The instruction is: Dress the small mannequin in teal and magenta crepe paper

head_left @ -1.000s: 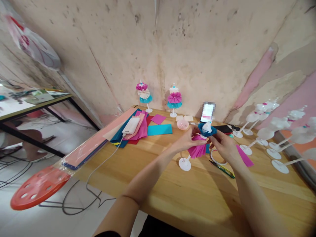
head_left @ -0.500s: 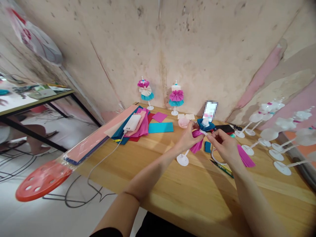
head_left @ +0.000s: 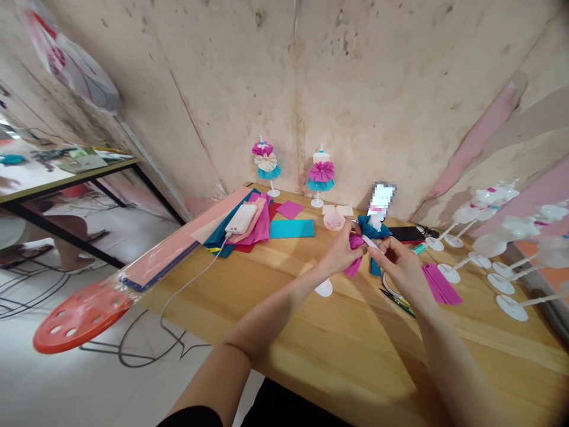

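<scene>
My left hand [head_left: 341, 252] is closed around the waist of a small white dress-form mannequin [head_left: 376, 222], which tilts over the table with its round base [head_left: 324, 289] toward me. Teal crepe paper [head_left: 365, 227] wraps its upper part, and magenta crepe paper [head_left: 353, 271] hangs below my left fingers. Between the thumb and fingers of my right hand [head_left: 395, 258] is the end of a narrow white strip [head_left: 370, 242], lying across the mannequin's waist. Whether the strip is tape or ribbon, I cannot tell. Just behind stands a lit phone [head_left: 383, 197].
Two dressed mannequins [head_left: 320, 172] stand by the wall; several bare ones [head_left: 484, 243] are at right. Crepe sheets [head_left: 260, 228] lie under a white power bank [head_left: 240, 219]. Nearby are a pink bowl [head_left: 333, 222], magenta strips [head_left: 441, 284], pencils [head_left: 400, 303] and a red stool [head_left: 80, 323].
The view has shifted slightly. My right fingers have shifted along the white strip, and more of it shows between my hands. The mannequin's base now shows lower beside my left wrist.
</scene>
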Tool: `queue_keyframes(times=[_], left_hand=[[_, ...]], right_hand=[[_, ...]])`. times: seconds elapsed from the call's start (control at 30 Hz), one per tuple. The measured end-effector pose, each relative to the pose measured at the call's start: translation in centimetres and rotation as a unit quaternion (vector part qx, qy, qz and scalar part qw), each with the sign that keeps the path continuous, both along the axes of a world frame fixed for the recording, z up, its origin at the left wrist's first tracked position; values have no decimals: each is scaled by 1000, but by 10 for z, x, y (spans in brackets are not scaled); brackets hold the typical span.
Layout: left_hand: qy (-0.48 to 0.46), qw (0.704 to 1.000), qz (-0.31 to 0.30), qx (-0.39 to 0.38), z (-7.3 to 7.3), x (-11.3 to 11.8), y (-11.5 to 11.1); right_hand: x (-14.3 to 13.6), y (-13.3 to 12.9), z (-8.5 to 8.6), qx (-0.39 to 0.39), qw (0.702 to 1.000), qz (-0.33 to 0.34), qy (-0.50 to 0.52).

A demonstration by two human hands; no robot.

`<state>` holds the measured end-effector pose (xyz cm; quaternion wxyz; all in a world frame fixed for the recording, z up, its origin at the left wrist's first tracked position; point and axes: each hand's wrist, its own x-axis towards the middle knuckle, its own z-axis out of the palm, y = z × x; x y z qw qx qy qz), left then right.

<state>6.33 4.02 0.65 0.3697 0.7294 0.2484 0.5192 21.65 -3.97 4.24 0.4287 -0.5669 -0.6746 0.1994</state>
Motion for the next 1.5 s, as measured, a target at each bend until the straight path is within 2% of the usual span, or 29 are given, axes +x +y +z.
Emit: queue_keyframes(times=[0.13,0.27,0.37,0.47,0.6,0.87,1.03,1.4,1.5], left_hand=[[2,1000,2,-4,2,1,-2],[26,998,52,20,5,2,-9],[44,994,90,37,8,0,-13],[49,991,110,50,11,-2,-17],[49,988,122,76,14,-1,-18],[41,990,113,69,17,-2,-19],[43,990,113,68,15,-1,-17],[54,994,90,-13,15,-1,-21],[21,996,75,-37,14,0,-18]], right_hand=[[0,3,-1,76,997,-10,-16],[-3,1,-1,141,985,-66,-74],[-7,-2,0,201,964,-112,-134],[-11,-4,1,242,953,-107,-149],[-14,-5,-1,208,970,-73,-98],[-10,-8,0,106,989,-94,-37],[-9,-8,2,89,990,-104,-34],[-9,-8,0,53,992,-114,2],[-11,-8,1,48,995,-83,22]])
